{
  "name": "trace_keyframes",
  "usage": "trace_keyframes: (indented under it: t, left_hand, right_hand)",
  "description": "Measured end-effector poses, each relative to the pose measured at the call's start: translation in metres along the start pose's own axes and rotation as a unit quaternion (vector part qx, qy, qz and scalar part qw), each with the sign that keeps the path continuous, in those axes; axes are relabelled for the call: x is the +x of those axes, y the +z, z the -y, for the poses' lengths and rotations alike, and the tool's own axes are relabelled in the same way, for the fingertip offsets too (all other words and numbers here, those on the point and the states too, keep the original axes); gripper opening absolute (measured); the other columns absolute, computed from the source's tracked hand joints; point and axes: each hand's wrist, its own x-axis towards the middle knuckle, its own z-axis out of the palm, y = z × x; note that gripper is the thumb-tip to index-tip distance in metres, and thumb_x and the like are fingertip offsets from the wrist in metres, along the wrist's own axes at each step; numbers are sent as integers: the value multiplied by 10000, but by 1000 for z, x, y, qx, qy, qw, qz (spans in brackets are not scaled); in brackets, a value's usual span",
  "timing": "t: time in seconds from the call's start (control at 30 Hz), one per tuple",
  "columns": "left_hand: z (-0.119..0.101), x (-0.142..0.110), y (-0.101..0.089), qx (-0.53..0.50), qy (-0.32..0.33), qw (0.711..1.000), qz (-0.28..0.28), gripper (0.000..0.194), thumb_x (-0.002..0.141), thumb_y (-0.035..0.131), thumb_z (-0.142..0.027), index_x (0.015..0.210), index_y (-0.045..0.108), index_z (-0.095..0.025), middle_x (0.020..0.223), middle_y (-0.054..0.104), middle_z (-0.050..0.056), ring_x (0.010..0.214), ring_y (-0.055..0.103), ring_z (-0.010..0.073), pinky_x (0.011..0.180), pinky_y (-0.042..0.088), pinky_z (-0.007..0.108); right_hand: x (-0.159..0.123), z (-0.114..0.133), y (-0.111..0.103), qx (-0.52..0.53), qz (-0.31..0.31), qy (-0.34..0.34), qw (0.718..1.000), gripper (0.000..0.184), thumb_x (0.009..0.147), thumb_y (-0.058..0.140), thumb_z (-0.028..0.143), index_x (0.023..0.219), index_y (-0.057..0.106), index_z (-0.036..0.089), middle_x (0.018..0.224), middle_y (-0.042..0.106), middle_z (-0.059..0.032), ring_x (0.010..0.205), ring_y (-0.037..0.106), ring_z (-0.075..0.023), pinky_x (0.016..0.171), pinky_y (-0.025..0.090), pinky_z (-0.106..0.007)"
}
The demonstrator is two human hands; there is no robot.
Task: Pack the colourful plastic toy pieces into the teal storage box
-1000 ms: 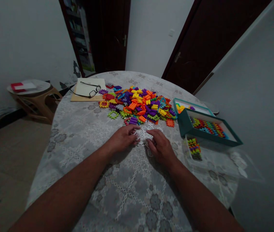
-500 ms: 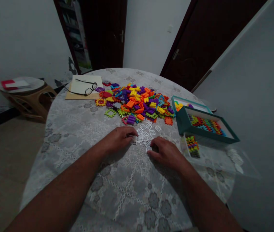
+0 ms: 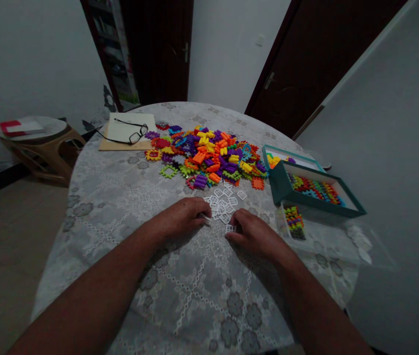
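Between my hands lies a loose heap of small white plastic window-frame pieces [image 3: 224, 203] with grid bars. My left hand [image 3: 187, 217] is at the heap's near left edge, thumb and fingers pinched on a white window piece [image 3: 205, 218] seen nearly edge-on. At the near right, my right hand [image 3: 251, 229] has another white window piece [image 3: 230, 229] between its thumb and curled fingers. Just beyond the heap spreads a big pile of colourful plastic building pieces [image 3: 212, 155].
On the right stand a teal box [image 3: 316, 195] with rows of colourful pieces, its teal lid [image 3: 294, 160], and a clear plastic container [image 3: 286, 224]. Eyeglasses [image 3: 134, 138] rest on a pad and board [image 3: 120, 146] at the left. A patterned cloth [image 3: 194, 291] covers the round table.
My left hand has closed on a window piece and tipped it from lying nearly flat to nearly edge-on. The piece at my right hand is slightly more raised and visible.
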Motion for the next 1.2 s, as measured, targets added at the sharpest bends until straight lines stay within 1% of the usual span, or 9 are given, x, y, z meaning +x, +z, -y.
trace_keyframes:
  t: [0.1, 0.3, 0.47, 0.63, 0.77, 0.83, 0.93, 1.03, 1.2]
  left_hand:
    - [0, -1, 1, -28, 21, 999, -8, 139, 917, 664, -187, 1006, 737, -265, 1050, 748, 57, 994, 661, 236, 921, 477, 344]
    - [-6, -1, 2, -63, -12, 998, -29, 204, 902, 704, -208, 1091, 726, -282, 980, 748, 28, 902, 643, 221, 831, 454, 318]
    - [-5, 1, 7, -49, -5, 998, -29, 358, 924, 693, -190, 1265, 693, -296, 1026, 759, 33, 923, 653, 224, 884, 462, 335]
    - [-1, 0, 7, -9, 18, 999, -41, 199, 949, 689, -251, 1146, 710, -264, 1133, 697, 60, 984, 631, 224, 903, 477, 334]
    - [-1, 0, 6, 11, 15, 999, -36, 78, 967, 675, -280, 1030, 703, -245, 1030, 689, 48, 929, 614, 221, 871, 463, 333]
    - [-1, 0, 7, 22, 16, 999, -35, 49, 965, 676, -274, 992, 698, -240, 980, 693, 46, 899, 608, 223, 858, 451, 340]
    - [2, 2, 7, 29, 22, 999, -32, 29, 961, 675, -253, 976, 698, -247, 967, 705, 44, 883, 604, 225, 846, 442, 344]
    - [3, 2, 6, 19, 19, 999, -36, 33, 942, 687, -228, 959, 704, -250, 954, 709, 44, 879, 603, 226, 840, 442, 345]
    - [2, 1, 5, 10, 7, 999, -34, 57, 924, 697, -214, 968, 710, -247, 974, 715, 44, 876, 605, 219, 840, 441, 336]
  right_hand:
    - [5, 2, 7, 68, -23, -29, 997, 113, 940, 704, 217, 900, 605, 253, 878, 691, -11, 794, 624, -201, 702, 443, -308]
    - [20, 12, 28, 140, -163, -44, 976, 102, 1000, 596, 267, 964, 686, 237, 939, 720, -41, 884, 675, -210, 796, 522, -323]
    - [22, 18, 39, 167, -156, -70, 971, 152, 1004, 626, 245, 1104, 740, 242, 1018, 787, -40, 896, 723, -199, 833, 551, -323]
    - [19, 18, 40, 151, -132, -97, 975, 164, 1023, 649, 250, 1145, 759, 251, 997, 811, -26, 835, 735, -184, 825, 561, -318]
    - [19, 15, 34, 135, -138, -116, 974, 155, 1024, 668, 282, 1149, 750, 244, 1029, 798, -44, 869, 731, -198, 845, 566, -331]
    - [20, 9, 31, 108, -184, -99, 972, 167, 1031, 634, 278, 1148, 741, 227, 1063, 776, -73, 881, 717, -208, 855, 564, -344]
    - [22, -5, 28, 14, -233, -26, 972, 201, 1031, 615, 302, 1162, 733, 206, 1136, 732, -126, 983, 698, -253, 909, 555, -385]
    - [23, -17, 30, -64, -207, 29, 976, 222, 1019, 660, 359, 1157, 728, 199, 1140, 704, -132, 1026, 676, -274, 920, 540, -391]
    - [25, -20, 31, -78, -181, 53, 979, 184, 999, 701, 345, 1110, 720, 199, 1097, 701, -105, 998, 669, -251, 898, 511, -358]
